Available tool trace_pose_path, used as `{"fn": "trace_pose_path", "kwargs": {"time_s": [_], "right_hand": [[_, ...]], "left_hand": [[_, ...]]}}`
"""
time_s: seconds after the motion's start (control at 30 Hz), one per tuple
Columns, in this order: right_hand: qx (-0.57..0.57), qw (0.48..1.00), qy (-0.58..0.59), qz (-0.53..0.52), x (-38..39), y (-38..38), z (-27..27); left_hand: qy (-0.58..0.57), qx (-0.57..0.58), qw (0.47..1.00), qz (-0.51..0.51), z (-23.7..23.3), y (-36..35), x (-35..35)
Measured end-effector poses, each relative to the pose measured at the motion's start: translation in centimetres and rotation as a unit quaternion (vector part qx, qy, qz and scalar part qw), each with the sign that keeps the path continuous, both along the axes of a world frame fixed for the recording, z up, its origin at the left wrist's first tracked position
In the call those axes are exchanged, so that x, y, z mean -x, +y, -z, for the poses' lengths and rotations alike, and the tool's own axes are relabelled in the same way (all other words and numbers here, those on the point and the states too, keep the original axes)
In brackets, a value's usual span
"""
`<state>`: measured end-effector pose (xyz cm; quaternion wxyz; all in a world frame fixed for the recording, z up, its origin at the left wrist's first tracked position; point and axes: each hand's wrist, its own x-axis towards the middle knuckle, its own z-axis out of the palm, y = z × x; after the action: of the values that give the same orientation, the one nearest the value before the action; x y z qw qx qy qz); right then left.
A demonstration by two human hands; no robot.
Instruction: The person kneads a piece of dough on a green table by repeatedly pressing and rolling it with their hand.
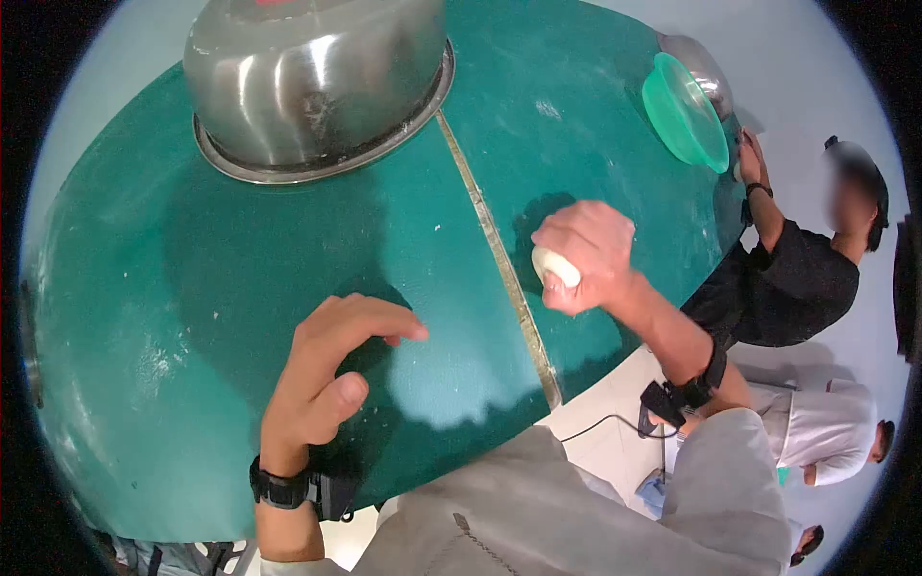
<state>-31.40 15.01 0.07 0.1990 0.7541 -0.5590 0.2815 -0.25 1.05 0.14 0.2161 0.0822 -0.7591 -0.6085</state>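
My right hand (591,252) is closed around a pale ball of dough (556,267), part of which shows past the thumb. It is above the green tabletop (461,317), just right of the table's seam. My left hand (336,360) hovers left of the seam, its fingers bent and the thumb apart from them. Nothing is held in it. A large steel bowl (312,96) stands upside down on the table beyond both hands, its rim down.
A metal-edged seam (504,259) crosses the table. At the far right sit a green plastic basin (672,120) and a steel bowl (699,67). A co-worker in black (802,283) works at that edge. Another person (828,432) is farther off. Flour smudges mark the tabletop.
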Motion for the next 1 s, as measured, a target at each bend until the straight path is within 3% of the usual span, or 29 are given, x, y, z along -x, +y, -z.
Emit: {"fn": "trace_pose_path", "kwargs": {"time_s": [0.07,0.2,0.33,0.53,0.67,0.73,0.8,1.0], "right_hand": [[-0.059,0.998,0.012,-0.03,1.3,-1.4,-0.4],[0.001,0.999,0.004,0.051,2.0,-3.1,0.9],[0.036,0.997,0.001,0.063,0.7,-2.5,0.2],[-0.002,0.998,-0.02,0.053,-1.4,0.9,-1.7],[-0.105,0.992,-0.032,0.064,-0.6,3.0,-2.6],[-0.095,0.992,-0.026,0.078,-1.3,2.2,-2.4],[0.002,0.996,-0.005,0.084,-2.2,0.8,-2.3],[-0.02,0.998,0.025,0.059,-1.6,0.0,0.0]], "left_hand": [[-0.002,-0.012,1.0,0.005,0.2,0.0,0.1],[-0.008,-0.048,0.998,-0.025,0.2,0.6,0.2],[-0.021,-0.04,0.998,-0.039,-0.4,0.8,0.1],[-0.011,-0.024,0.998,-0.049,0.1,0.7,-0.7],[-0.019,-0.026,0.998,-0.045,-0.2,0.6,-0.7],[-0.019,-0.031,0.999,-0.032,-0.2,0.6,-0.7],[-0.03,-0.039,0.998,-0.035,-0.5,0.8,-0.8],[-0.02,-0.062,0.997,-0.041,0.1,0.5,-0.3]]}}
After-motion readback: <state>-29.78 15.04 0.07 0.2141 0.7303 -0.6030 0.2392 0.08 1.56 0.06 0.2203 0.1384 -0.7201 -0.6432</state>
